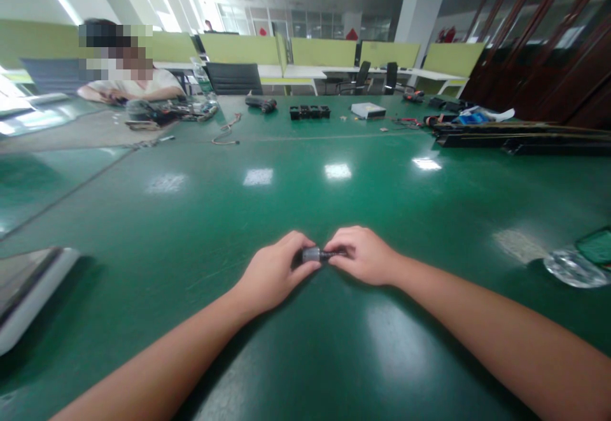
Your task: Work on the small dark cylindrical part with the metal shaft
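Observation:
In the middle of the green table, my left hand (279, 268) is closed around the left end of a small grey metal cylinder (312, 255). A thin dark shaft sticks out of the cylinder's right side. My right hand (361, 255) pinches that shaft between thumb and fingers. The part lies level, just above or on the tabletop; I cannot tell which. Fingers hide both of its ends.
At left is a pale, flat-edged device (35, 300); at right, a clear glass dish (575, 268). Along the far side lie a black slotted block (310, 112), a white box (368, 111), cables (226, 131) and dark bars (525, 137). A person (138, 83) sits at the far left.

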A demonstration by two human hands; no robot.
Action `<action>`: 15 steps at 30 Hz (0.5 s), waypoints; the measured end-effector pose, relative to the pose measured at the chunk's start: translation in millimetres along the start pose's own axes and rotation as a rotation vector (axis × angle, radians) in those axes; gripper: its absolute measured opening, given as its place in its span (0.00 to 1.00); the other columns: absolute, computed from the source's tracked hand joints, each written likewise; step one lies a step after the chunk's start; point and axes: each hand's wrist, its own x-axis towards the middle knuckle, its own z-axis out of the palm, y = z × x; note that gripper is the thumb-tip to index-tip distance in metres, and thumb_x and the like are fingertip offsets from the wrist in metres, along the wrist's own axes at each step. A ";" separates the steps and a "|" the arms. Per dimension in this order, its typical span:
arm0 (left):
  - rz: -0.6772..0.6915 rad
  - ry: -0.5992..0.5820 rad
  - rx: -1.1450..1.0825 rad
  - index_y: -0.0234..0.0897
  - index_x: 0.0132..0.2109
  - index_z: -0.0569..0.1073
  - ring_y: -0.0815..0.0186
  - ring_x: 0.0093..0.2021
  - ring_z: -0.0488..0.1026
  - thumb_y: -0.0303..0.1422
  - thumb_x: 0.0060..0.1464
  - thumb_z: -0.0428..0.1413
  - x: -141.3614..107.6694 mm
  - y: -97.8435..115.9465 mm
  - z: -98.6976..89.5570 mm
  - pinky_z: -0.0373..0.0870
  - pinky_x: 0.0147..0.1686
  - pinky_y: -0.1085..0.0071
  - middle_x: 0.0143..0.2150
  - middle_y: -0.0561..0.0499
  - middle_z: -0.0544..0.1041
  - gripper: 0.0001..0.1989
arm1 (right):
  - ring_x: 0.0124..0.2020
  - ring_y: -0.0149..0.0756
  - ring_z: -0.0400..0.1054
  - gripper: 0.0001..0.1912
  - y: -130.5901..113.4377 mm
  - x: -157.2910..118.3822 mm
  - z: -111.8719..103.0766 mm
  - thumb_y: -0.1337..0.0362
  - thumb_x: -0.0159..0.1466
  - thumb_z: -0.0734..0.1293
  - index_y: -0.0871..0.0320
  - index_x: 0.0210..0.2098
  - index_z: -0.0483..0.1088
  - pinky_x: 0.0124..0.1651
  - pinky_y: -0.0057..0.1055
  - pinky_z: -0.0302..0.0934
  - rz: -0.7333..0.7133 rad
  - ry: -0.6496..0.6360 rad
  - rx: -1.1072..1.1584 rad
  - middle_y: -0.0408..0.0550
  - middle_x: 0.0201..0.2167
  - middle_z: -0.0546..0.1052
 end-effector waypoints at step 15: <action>-0.017 -0.004 -0.001 0.44 0.49 0.71 0.60 0.41 0.77 0.44 0.60 0.57 -0.3 -1.3 0.8 0.69 0.38 0.68 0.44 0.53 0.78 0.14 | 0.35 0.34 0.70 0.06 -1.6 -2.4 -0.2 0.70 0.60 0.70 0.59 0.38 0.76 0.42 0.31 0.60 0.017 0.028 0.011 0.46 0.33 0.78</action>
